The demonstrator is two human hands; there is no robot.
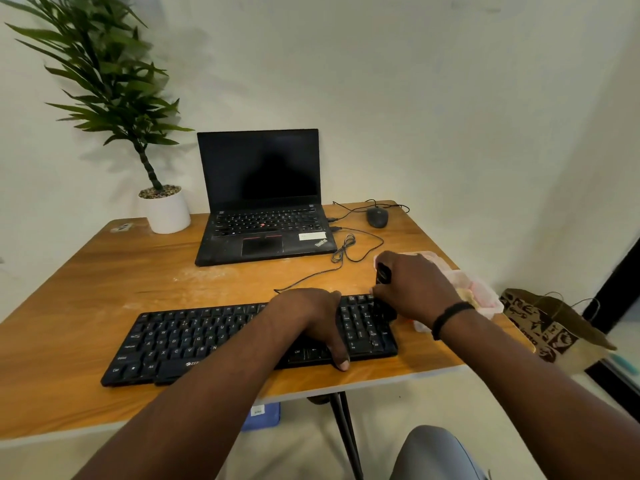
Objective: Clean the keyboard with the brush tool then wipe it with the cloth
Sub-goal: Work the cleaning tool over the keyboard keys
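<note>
The right hand [412, 285] is closed around a black brush tool [383, 274], whose upper end sticks out above the fist while its lower end meets the far right corner of the black keyboard [173, 341], over the number pad. The left hand [311, 317] lies flat on the keyboard just left of the number pad, fingers spread over the keys and thumb hooked over the near edge, pinning it to the wooden table [86, 271]. A black band [446, 317] circles the right wrist. Just beyond the right hand, partly hidden by it, lies a pale pink cloth [481, 292] near the table's right edge. Farther back stands an open black ThinkPad laptop [259, 202] with a dark screen, a wired mouse [376, 217] to its right, and a potted plant [162, 206] to its left. A patterned paper bag [547, 327] sits on the floor beside the table.
</note>
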